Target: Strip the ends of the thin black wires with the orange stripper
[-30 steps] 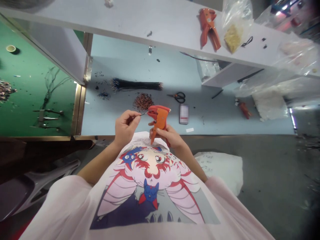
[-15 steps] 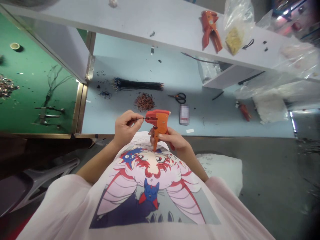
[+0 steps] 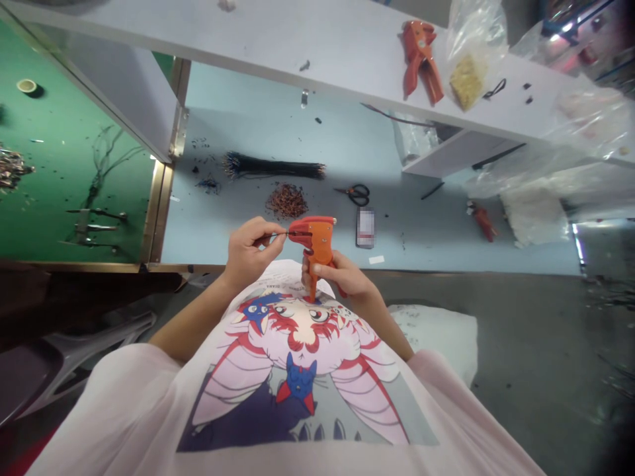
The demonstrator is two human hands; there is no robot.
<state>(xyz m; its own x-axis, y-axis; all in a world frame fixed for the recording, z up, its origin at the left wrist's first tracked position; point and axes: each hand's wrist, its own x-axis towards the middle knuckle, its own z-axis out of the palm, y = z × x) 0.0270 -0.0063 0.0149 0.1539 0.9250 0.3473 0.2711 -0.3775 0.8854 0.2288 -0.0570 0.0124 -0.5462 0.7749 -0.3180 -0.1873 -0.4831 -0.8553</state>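
My right hand [image 3: 342, 272] is wrapped round the handles of an orange and red wire stripper [image 3: 321, 239], held upright in front of my chest with its jaws facing left. In a pinch, my left hand [image 3: 253, 250] holds a thin dark wire [image 3: 278, 235]. The wire's end reaches the stripper's jaws; how far it goes in is too small to tell. Beyond the hands, a bundle of black wires [image 3: 278, 166] lies across the blue table [image 3: 238, 231]. A heap of copper-coloured scraps [image 3: 286, 201] sits between that bundle and the stripper.
Black scissors [image 3: 358, 194] and a phone [image 3: 366, 228] lie right of the heap. Another wire stripper [image 3: 421, 63] and a bag of yellowish pieces [image 3: 466, 80] rest on the raised shelf [image 3: 347, 59]. A red-handled tool [image 3: 482, 221] lies at the right. A green table [image 3: 54, 231] adjoins at left.
The wire stripper's grip has shifted slightly, with its lower handle a little further right. My left hand keeps its pinch on the wire in nearly the same place.
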